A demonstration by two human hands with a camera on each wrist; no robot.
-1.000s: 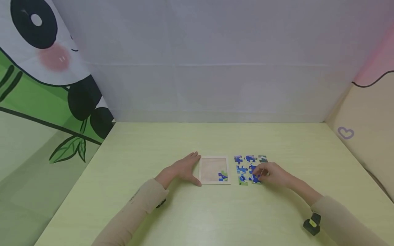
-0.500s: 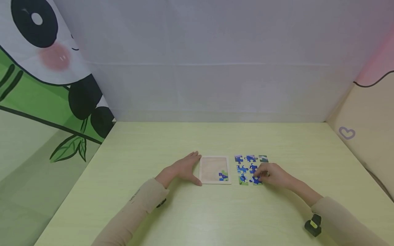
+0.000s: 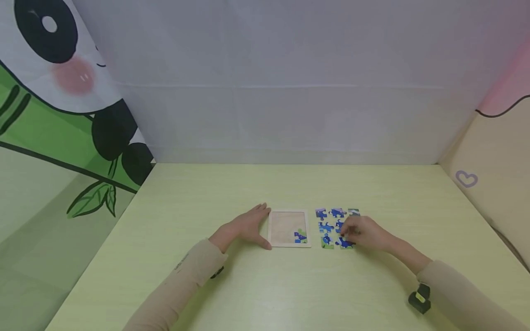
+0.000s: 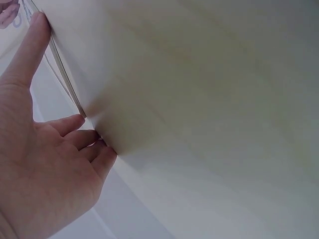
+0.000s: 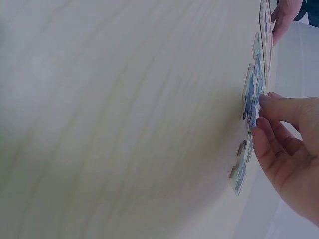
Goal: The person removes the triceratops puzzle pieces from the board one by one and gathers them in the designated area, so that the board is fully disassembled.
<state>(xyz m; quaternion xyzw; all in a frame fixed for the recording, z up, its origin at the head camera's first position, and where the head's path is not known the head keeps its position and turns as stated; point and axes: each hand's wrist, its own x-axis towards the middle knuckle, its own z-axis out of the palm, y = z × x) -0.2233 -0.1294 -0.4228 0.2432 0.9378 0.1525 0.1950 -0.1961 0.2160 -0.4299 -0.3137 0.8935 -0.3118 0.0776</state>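
Observation:
My left hand (image 3: pixel 250 226) is spread along the left side of a shallow puzzle tray (image 3: pixel 308 230), thumb near its front corner and fingers at its back corner. One blue and green jigsaw piece (image 3: pixel 300 236) lies in the tray's front right corner. To the right of it, several loose jigsaw pieces (image 3: pixel 325 227) lie in rows on the table. My right hand (image 3: pixel 364 232) is over the right side of these, thumb and fingers bent with the tips right at the pieces (image 5: pixel 249 94). It hides part of the set, and I cannot tell whether a piece is pinched.
A pale wooden table (image 3: pixel 256 285) carries everything. Behind it hangs a plain light cloth backdrop (image 3: pixel 290 115). A printed panda panel (image 3: pixel 112 128) stands at the left and a beige panel (image 3: pixel 488 184) at the right.
My right hand shifts slightly over the right-hand pieces, its fingertips drawing a little away from me. The left hand and the tray stay in place.

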